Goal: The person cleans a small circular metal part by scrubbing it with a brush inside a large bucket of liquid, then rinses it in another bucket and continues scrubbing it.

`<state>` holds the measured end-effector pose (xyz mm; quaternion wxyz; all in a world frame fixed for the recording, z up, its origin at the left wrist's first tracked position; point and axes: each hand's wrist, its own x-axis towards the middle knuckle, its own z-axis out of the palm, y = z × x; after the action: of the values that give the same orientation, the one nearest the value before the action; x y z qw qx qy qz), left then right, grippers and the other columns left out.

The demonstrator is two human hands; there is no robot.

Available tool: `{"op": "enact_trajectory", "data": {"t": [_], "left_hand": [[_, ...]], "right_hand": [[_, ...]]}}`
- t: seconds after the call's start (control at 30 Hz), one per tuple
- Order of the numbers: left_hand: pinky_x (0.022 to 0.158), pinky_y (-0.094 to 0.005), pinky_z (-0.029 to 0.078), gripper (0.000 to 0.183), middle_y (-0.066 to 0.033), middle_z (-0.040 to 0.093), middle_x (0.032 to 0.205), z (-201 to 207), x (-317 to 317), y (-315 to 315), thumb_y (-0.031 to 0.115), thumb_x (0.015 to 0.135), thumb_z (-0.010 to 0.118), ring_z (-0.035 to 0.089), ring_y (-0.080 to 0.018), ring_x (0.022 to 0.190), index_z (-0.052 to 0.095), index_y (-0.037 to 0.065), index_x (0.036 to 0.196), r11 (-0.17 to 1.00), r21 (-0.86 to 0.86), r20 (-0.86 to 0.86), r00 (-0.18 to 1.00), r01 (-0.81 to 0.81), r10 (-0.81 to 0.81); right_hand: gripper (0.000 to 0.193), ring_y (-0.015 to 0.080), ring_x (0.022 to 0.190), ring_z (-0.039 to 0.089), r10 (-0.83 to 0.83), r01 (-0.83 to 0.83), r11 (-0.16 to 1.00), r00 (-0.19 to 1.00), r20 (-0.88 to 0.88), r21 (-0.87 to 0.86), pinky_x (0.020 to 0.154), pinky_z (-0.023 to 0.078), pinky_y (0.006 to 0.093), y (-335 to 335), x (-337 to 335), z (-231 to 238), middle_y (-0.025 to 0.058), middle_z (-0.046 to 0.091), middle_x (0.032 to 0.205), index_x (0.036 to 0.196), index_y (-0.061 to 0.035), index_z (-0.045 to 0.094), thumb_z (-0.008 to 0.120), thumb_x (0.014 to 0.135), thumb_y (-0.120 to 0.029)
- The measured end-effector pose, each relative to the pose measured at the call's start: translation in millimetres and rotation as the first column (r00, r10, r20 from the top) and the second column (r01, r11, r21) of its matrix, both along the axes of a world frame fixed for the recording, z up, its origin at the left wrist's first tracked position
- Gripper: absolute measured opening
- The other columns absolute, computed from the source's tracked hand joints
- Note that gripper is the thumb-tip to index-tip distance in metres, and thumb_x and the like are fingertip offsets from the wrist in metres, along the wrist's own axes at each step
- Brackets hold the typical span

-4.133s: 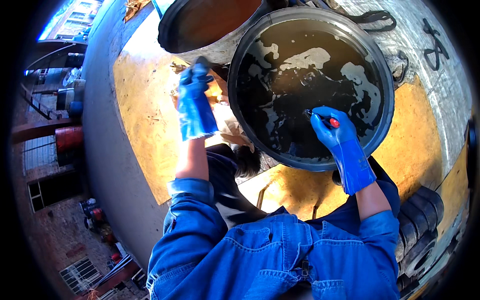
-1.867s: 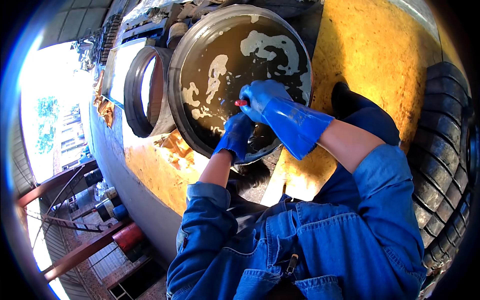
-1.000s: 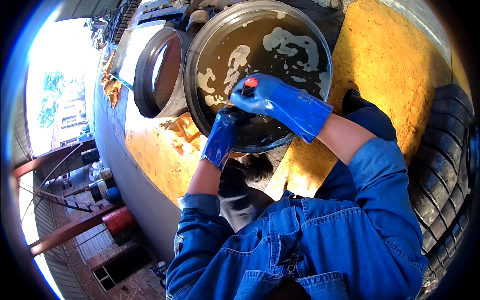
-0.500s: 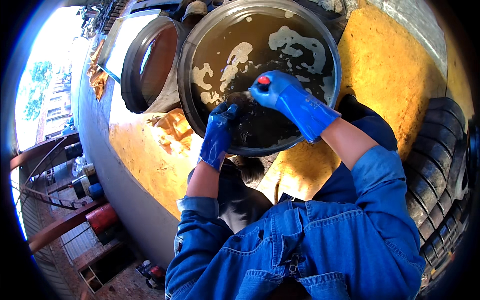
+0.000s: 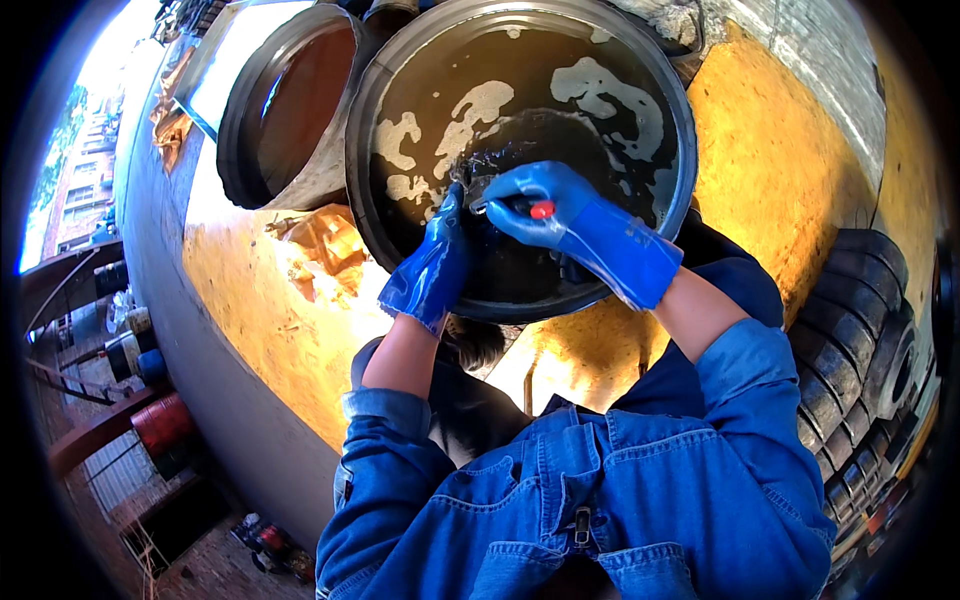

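Note:
A big round black tub (image 5: 372, 230) stands before me, filled with dark water and patches of pale foam. My left hand (image 5: 432, 262), in a blue rubber glove, reaches over the near rim with its fingers dipped into the water; what it touches there is hidden. My right hand (image 5: 535, 203), gloved the same way, is closed around a small tool with a red handle end (image 5: 541, 210), held just above the water next to the left hand. Both forearms are bare below rolled denim sleeves.
A second round tub (image 5: 262, 150) with brownish inside stands at the left of the first. Both rest on a yellow board (image 5: 780, 170). Torn brown scraps (image 5: 325, 245) lie by the tub. Stacked tyres (image 5: 860, 340) stand at the right. A grey ledge edge and a drop lie at the left.
My hands have come together at the tub's near side. The right hand with the red-handled tool moved from the far right of the water to beside the left, which now dips in.

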<state>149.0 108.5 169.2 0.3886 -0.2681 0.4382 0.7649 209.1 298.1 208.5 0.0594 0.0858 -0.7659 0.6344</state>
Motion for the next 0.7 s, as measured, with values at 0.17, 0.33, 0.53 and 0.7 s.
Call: {"op": "enact_trajectory", "data": {"t": [0.17, 0.33, 0.53, 0.7], "left_hand": [[0.100, -0.0439, 0.056, 0.039, -0.0149, 0.071, 0.125, 5.7, 7.3, -14.5, 0.028, 0.108, 0.053, 0.069, -0.0287, 0.111, 0.062, 0.002, 0.135, 0.990, -0.103, -0.194, 0.975, 0.092, -0.110], [0.092, -0.0422, 0.059, 0.037, -0.0166, 0.073, 0.117, 19.7, 2.3, -16.8, 0.026, 0.107, 0.056, 0.072, -0.0280, 0.102, 0.065, 0.000, 0.132, 0.993, -0.117, -0.276, 0.961, -0.019, -0.014], [0.085, -0.0393, 0.060, 0.036, -0.0147, 0.074, 0.113, -1.5, -3.9, -18.5, 0.026, 0.107, 0.057, 0.073, -0.0269, 0.097, 0.066, 0.000, 0.130, 0.989, -0.149, -0.281, 0.959, 0.000, -0.042], [0.083, -0.0378, 0.060, 0.035, -0.0137, 0.073, 0.110, 7.4, -3.3, -13.2, 0.027, 0.106, 0.060, 0.072, -0.0252, 0.094, 0.067, 0.001, 0.127, 0.976, -0.212, -0.224, 0.975, -0.052, 0.003]], "right_hand": [[0.016, 0.0349, 0.086, 0.073, 0.129, -0.114, 0.944, 0.991, -0.028, 0.308, 0.078, 0.060, 0.0402, -0.2, 4.9, 5.7, 0.0130, 0.076, 0.094, 0.095, -0.0130, 0.080, 0.077, 0.083, -0.023], [0.015, 0.0360, 0.082, 0.072, -0.236, 0.174, 0.869, 0.969, 0.078, 0.464, 0.076, 0.059, 0.0418, 19.7, 2.6, 8.8, 0.0114, 0.074, 0.084, 0.091, -0.0149, 0.080, 0.076, 0.083, -0.027], [0.012, 0.0302, 0.086, 0.075, 0.049, -0.045, 0.999, 0.985, 0.165, -0.031, 0.076, 0.059, 0.0367, 4.7, 12.2, 22.5, 0.0118, 0.077, 0.096, 0.097, -0.0129, 0.079, 0.076, 0.087, -0.019], [0.011, 0.0327, 0.088, 0.074, -0.354, 0.329, 0.928, 0.924, 0.144, 0.174, 0.076, 0.058, 0.0374, 20.8, -1.0, -10.5, 0.0143, 0.076, 0.090, 0.094, -0.0120, 0.079, 0.074, 0.087, -0.019]]}}
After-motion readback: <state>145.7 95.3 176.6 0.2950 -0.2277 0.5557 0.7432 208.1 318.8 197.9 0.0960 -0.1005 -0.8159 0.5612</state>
